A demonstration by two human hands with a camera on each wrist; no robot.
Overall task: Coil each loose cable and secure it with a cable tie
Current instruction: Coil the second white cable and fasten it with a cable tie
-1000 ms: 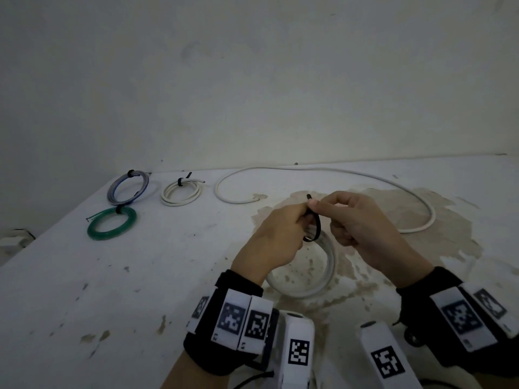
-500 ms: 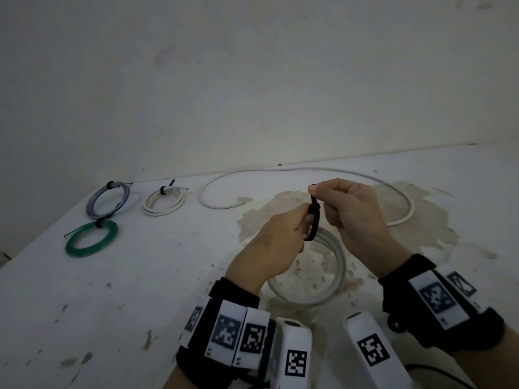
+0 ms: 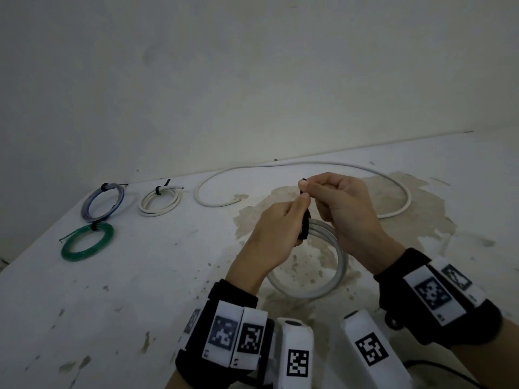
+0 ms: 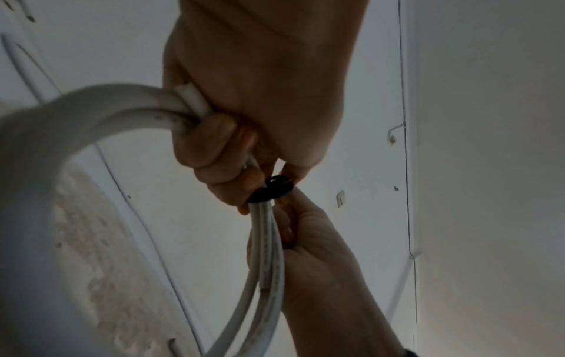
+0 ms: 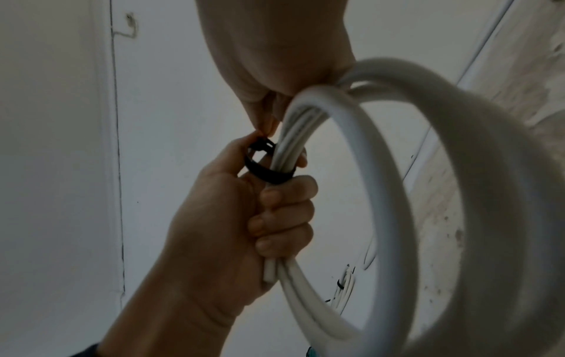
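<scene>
Centrally, left hand (image 3: 273, 234): grip closed round the grey cable coil (image 3: 335, 272), fingers curled about its bundled strands, coil held above the table (image 3: 140, 304); black cable tie (image 3: 304, 223) looped round the strands just beyond the fingers. Right hand (image 3: 341, 204): grip pinching the tie's free end between thumb and forefinger. Behind the hands: loose white cable (image 3: 323, 164), uncoiled, lying along the table by the wall. Far left, well apart: white coil (image 3: 160, 202), blue-grey coil (image 3: 102, 202), green coil (image 3: 87, 245), each tied
</scene>
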